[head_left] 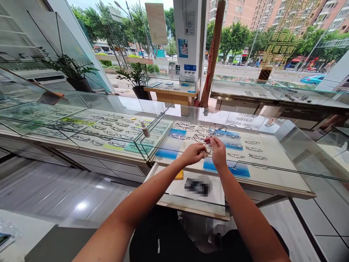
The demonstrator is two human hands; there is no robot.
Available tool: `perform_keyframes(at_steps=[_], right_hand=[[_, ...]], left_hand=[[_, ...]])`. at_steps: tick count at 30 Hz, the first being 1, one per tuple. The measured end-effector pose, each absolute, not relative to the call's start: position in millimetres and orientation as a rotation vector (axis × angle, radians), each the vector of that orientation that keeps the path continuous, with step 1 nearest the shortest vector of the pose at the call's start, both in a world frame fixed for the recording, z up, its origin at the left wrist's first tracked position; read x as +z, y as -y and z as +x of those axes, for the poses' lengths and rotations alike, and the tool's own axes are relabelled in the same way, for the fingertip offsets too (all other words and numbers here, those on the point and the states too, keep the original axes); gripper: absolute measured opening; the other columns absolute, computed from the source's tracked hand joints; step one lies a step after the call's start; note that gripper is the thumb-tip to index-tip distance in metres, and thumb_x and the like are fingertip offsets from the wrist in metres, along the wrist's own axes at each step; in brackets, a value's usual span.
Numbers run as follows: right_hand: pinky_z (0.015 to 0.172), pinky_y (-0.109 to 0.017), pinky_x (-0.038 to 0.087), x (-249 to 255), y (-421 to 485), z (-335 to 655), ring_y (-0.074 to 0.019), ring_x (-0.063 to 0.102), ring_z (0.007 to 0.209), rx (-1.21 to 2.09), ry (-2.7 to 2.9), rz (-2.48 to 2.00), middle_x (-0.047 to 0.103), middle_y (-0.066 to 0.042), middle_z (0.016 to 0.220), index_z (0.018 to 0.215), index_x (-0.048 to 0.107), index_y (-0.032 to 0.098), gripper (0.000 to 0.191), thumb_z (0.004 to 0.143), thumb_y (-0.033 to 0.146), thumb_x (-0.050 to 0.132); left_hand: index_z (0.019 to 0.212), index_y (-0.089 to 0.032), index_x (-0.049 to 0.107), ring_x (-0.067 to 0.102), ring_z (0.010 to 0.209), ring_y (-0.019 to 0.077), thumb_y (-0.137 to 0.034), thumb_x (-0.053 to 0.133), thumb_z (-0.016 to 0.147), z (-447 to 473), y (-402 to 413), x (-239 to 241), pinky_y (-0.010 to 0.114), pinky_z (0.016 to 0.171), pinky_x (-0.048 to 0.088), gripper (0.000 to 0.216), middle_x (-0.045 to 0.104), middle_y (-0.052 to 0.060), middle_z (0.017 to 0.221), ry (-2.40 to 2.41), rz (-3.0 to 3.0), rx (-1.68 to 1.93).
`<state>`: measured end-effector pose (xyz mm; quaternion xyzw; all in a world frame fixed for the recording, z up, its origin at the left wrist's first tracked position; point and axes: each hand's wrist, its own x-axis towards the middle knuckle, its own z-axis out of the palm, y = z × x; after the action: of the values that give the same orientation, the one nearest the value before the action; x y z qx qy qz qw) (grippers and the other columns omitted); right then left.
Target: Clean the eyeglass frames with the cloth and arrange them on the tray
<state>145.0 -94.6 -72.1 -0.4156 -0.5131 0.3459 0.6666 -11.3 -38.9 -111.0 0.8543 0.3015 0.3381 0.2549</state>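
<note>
In the middle of the head view, my two hands are close together above a glass display case (pixel 283 174). Between them is a pair of eyeglasses (pixel 208 148), small and partly hidden by the fingers. My left hand (pixel 194 153) has its fingers curled at the left side of the glasses. My right hand (pixel 218 150) pinches them near the top with thumb and forefinger. Under the glass, several eyeglass frames (pixel 253 149) lie in rows on white and blue sheets. Below my hands a pulled-out drawer (pixel 170 191) holds a yellow-orange item (pixel 179 175) and a dark, pixelated object (pixel 196 186).
A small white bottle (pixel 145 130) stands on the glass at left of my hands. Another case of eyeglasses (pixel 100 125) extends to the left. Potted plants (pixel 137 82) and a slanted wooden post (pixel 214 54) are by the windows. A grey-white surface (pixel 29 233) is at lower left.
</note>
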Motion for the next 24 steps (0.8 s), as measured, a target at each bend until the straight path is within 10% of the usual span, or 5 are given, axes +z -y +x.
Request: perform_keyframes(at_steps=[7,24], right_hand=[[0.091,-0.039,0.051,-71,95,145,-0.0244,0.065,0.094,0.794,1.185,-0.933,0.076,-0.006,0.092,0.084,0.074,0.023,0.034,0.097,0.051,0.059],[0.088,-0.038,0.052,-71,95,142,-0.0237,0.065,0.088,0.906,1.261,-0.963,0.075,-0.005,0.085,0.077,0.073,0.024,0.034,0.091,0.052,0.061]], left_hand=[[0.089,-0.02,0.063,0.058,0.064,0.0149,-0.034,0.072,0.069,-31,18,-93,0.027,0.062,0.044,0.026,0.067,0.0,0.076,-0.829,1.184,1.076],[0.106,-0.018,0.076,0.068,0.075,0.0146,-0.04,0.097,0.067,-31,32,-87,0.027,0.074,0.051,0.049,0.077,0.003,0.087,-0.608,1.073,1.032]])
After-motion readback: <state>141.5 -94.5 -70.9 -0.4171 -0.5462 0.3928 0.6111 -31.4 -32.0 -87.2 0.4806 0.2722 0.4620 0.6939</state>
